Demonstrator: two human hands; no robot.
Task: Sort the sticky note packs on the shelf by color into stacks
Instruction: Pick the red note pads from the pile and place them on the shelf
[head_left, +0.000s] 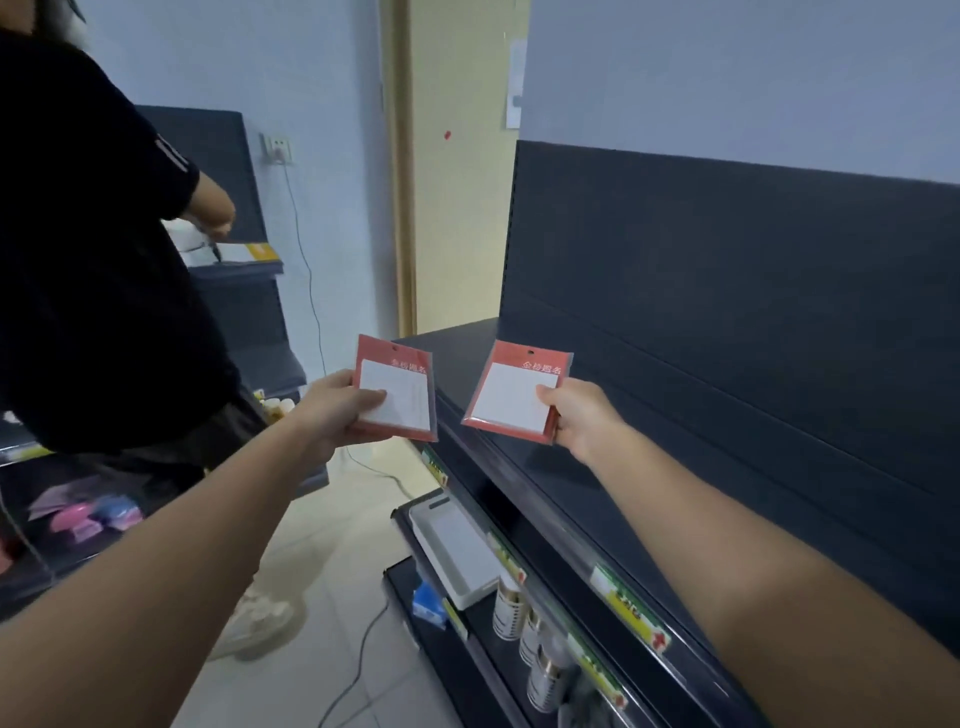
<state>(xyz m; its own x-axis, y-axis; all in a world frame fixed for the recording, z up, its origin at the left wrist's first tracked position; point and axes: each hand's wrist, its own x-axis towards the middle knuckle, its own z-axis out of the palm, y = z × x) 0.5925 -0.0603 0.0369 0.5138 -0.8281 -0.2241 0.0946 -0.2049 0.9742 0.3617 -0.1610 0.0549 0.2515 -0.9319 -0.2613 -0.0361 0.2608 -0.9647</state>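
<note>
Your left hand (340, 410) is pinching a red-carded white sticky note pack (397, 400), your right hand (576, 415) its twin pack (514, 395); be stacking both squarely on the dark shelf (623, 499) at two o'clock.

Each of the 2 sticky note packs carries 1 short line of print across its red header. On the right pack (514, 397) it is 4 Chinese characters in pale gold, which look like 金榜题名, though the 2nd is not sharp. The left pack (402, 400) bears the same line in the same place, dimmer and harder to make out. The price tags (631, 608) along the shelf edge (498, 467) show green, yellow and red blocks with print too blurred to read. The bottles (506, 605) below have label text too small to tell, and the paper sheet (515, 83) on the wall (727, 78) is illegible from here.
</note>
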